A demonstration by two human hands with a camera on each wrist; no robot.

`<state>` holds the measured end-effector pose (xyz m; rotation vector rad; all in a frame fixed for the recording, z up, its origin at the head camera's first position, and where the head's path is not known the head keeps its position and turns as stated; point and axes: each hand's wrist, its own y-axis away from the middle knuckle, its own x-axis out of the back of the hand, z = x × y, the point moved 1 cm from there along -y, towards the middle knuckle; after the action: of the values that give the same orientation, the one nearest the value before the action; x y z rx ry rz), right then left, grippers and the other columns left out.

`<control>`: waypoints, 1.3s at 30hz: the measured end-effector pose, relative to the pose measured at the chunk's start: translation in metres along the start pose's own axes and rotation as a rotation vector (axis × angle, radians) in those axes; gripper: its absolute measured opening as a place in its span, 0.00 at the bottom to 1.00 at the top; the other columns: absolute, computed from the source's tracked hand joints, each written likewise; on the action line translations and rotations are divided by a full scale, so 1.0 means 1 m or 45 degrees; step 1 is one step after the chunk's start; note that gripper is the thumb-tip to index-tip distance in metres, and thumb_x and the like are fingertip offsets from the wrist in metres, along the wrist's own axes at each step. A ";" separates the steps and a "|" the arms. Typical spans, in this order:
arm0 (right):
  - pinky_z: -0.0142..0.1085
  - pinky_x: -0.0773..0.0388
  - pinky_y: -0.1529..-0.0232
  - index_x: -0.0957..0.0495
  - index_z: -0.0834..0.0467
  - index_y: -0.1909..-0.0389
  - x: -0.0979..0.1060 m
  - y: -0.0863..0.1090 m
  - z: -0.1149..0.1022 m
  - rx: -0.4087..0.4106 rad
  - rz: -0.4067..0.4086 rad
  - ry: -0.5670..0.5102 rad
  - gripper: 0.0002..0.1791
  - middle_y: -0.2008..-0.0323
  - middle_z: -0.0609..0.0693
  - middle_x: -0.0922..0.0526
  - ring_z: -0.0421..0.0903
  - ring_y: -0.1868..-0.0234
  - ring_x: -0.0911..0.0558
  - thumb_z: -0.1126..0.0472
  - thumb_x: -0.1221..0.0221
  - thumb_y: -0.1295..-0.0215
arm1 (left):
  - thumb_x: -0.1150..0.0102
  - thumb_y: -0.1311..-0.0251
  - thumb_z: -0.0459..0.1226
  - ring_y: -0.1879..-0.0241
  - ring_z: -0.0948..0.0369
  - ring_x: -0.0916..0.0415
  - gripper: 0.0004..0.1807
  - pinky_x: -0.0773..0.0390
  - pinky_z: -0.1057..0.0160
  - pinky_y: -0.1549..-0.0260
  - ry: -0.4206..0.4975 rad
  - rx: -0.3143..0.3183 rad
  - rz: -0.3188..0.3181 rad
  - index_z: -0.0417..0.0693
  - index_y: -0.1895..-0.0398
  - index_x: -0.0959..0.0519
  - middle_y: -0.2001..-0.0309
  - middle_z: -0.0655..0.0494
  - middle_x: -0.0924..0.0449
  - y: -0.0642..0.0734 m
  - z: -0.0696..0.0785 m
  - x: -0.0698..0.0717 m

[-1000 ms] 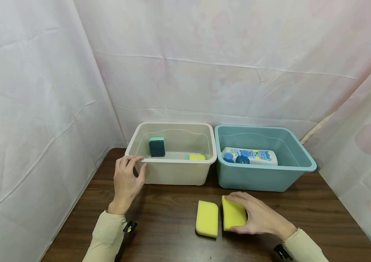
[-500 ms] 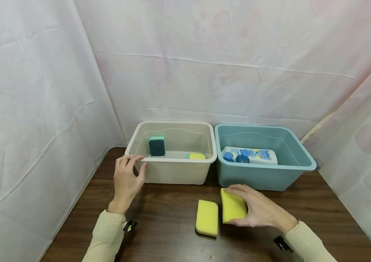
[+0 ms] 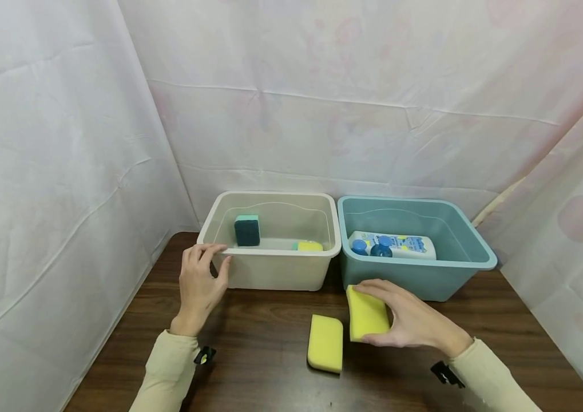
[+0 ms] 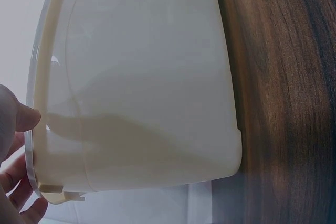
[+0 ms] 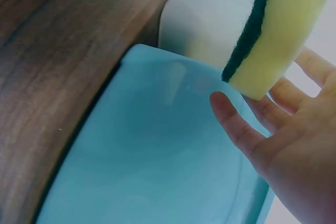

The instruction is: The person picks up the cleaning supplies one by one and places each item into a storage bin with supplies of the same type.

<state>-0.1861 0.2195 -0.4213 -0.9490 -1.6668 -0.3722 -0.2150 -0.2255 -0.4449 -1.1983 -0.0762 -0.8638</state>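
My right hand (image 3: pixel 407 317) pinches a yellow sponge (image 3: pixel 367 315) between thumb and fingers, raised over the table in front of the blue bin (image 3: pixel 399 280). In the right wrist view, the dark green scouring layer (image 5: pixel 249 32) shows along one face of that sponge. On the table, just left of it, lies another yellow sponge (image 3: pixel 325 344). My left hand (image 3: pixel 201 283) grips the front left corner of the beige bin (image 3: pixel 276 272), fingers over the rim. The left wrist view shows the thumb (image 4: pixel 27 118) against that rim.
Inside the beige bin, a dark green-faced sponge (image 3: pixel 247 232) stands upright and a yellow one (image 3: pixel 309 246) lies near the front wall. The blue bin beside it holds a white bottle (image 3: pixel 415 246) and blue-capped bottles (image 3: pixel 383 247). White curtains (image 3: pixel 291 131) hang behind and on both sides.
The right hand has lifted its sponge and carried it away from me, toward the bins. The left hand has stayed on the beige bin's corner.
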 end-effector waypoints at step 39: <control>0.57 0.24 0.31 0.31 0.43 0.21 0.074 -0.078 -0.037 0.148 -0.012 -0.066 0.51 0.23 0.49 0.29 0.53 0.25 0.27 0.31 0.25 0.45 | 0.25 0.38 0.35 0.46 0.39 0.27 0.13 0.22 0.37 0.49 0.001 0.010 -0.025 0.44 0.51 0.13 0.49 0.41 0.19 -0.001 -0.001 0.000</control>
<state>-0.2237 0.1743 -0.3239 -0.8708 -1.7214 -0.2561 -0.2159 -0.2267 -0.4441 -1.1914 -0.0906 -0.8807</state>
